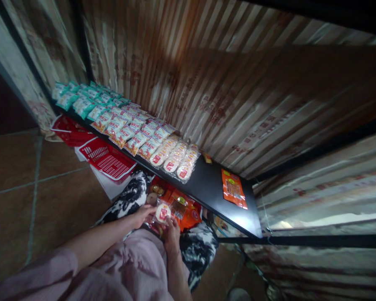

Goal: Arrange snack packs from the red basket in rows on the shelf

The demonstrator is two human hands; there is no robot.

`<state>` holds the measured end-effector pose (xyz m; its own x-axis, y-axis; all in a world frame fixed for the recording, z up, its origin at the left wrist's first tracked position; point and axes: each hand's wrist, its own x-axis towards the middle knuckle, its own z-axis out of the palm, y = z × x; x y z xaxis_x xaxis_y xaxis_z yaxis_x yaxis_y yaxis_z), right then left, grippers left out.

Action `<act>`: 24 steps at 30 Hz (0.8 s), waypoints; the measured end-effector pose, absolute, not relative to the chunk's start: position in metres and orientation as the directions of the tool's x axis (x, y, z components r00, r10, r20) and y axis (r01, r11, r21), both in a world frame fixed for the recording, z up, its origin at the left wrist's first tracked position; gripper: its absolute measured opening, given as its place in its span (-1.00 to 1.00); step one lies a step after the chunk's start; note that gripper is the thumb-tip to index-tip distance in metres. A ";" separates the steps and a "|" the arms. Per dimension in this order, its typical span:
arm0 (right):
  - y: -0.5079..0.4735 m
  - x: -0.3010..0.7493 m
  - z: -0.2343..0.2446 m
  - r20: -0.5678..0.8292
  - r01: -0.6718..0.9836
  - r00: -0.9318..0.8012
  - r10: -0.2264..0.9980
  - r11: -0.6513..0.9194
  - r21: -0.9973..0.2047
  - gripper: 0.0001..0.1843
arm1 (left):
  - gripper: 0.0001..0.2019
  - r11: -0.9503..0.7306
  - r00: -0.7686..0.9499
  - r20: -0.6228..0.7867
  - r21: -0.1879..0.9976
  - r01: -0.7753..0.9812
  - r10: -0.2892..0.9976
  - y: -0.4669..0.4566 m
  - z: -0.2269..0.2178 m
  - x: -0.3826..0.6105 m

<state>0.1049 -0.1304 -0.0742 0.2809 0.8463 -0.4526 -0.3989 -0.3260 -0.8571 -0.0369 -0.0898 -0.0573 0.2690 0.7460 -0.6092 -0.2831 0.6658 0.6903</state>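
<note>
Between my two hands, above my lap, is a round white packaged rice cracker with a red label, in a clear wrapper. My left hand grips the wrapper's left edge. The fingers of my right hand are closed on its lower right edge. Right below, a basket on my lap holds orange snack packets and some round brown items. Rows of the same kind of round white crackers lie on the black shelf just ahead of my hands.
Teal packets and white-orange packets fill the shelf's left part. An orange packet and a small yellow packet lie to the right. Red baskets stand below the shelf at left. A striped curtain hangs behind.
</note>
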 end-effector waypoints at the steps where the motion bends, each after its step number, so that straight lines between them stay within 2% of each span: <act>1: -0.130 0.105 -0.073 -0.474 -0.427 0.282 0.834 -0.334 -0.841 -0.53 | -0.52 0.662 0.279 -0.601 0.699 -0.272 0.749 -0.091 -0.055 -0.038; 3: -0.131 0.104 -0.071 -0.522 -0.486 0.270 0.809 -0.354 -0.799 -0.51 | -0.56 0.654 0.295 -0.587 0.717 -0.242 0.754 -0.092 -0.052 -0.038; 10: -0.132 0.104 -0.065 -0.520 -0.535 0.230 0.822 -0.340 -0.774 -0.55 | -0.53 0.679 0.331 -0.614 0.721 -0.135 0.717 -0.097 -0.058 -0.033; 24: -0.126 0.104 -0.072 -0.545 -0.594 0.191 0.817 -0.345 -0.726 -0.59 | -0.55 0.712 0.280 -0.657 0.670 -0.208 0.700 -0.088 -0.095 -0.022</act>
